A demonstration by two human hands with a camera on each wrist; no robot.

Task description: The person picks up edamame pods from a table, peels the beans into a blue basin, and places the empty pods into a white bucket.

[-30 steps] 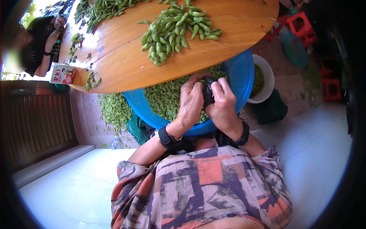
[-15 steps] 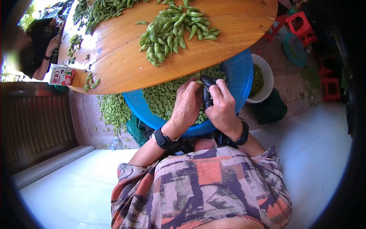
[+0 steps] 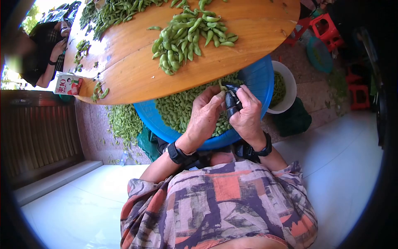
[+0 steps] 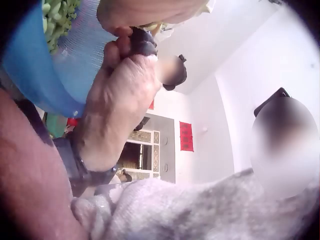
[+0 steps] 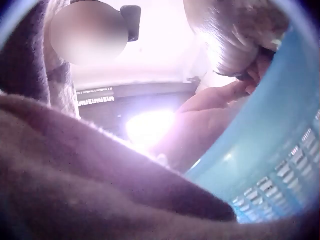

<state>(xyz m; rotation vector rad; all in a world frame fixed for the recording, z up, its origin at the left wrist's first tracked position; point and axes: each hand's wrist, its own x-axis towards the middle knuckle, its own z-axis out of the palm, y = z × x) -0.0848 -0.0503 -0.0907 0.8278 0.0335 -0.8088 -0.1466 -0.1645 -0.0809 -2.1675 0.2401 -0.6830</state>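
Observation:
Over a blue basket (image 3: 267, 79) filled with shelled green beans (image 3: 174, 108), both hands meet. The left hand (image 3: 204, 116) pinches a green pod (image 3: 223, 86) between thumb and fingers. The right hand (image 3: 248, 114) has its fingers curled round a black object (image 3: 231, 103), its tip against the pod; whether this is a tool or finger covers I cannot tell. In the left wrist view the right hand (image 4: 117, 107) shows dark covering (image 4: 143, 42) at its fingertips. The right wrist view shows the left hand (image 5: 210, 117) beside the basket wall (image 5: 240, 155).
A wooden table (image 3: 137, 62) holds a pile of pods (image 3: 178, 41), a larger heap behind (image 3: 120, 14) and a printed carton (image 3: 67, 84). A white bucket (image 3: 292, 85) stands right of the basket. Empty pods (image 3: 124, 122) lie on the floor. Another person (image 3: 39, 52) sits at left.
The hands have drawn slightly apart and the right hand has turned, showing more of the black object. A green pod now shows between the fingertips.

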